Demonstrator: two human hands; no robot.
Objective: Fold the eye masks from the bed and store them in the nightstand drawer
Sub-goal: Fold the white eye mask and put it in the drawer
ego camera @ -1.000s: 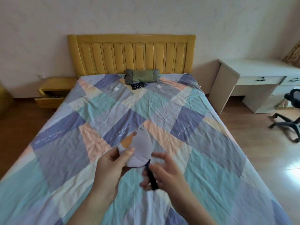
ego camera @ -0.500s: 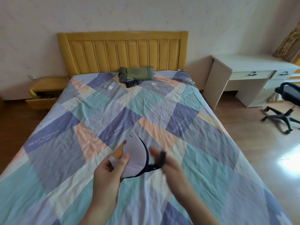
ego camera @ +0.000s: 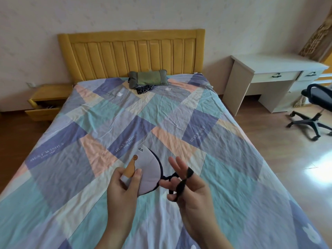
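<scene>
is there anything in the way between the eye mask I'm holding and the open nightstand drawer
Nothing visible: the folded lilac eye mask in the left hand has only bare quilt toward the open yellow wooden nightstand drawer.

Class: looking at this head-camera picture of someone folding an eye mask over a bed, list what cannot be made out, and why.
- Open wooden nightstand drawer: contents too small and shadowed, head view.
- Dark patterned cloth: partly under the green pillow; unidentifiable.
- Lilac eye mask: print partly covered by the left hand.
- Black strap: its end hidden behind the right hand.
</scene>
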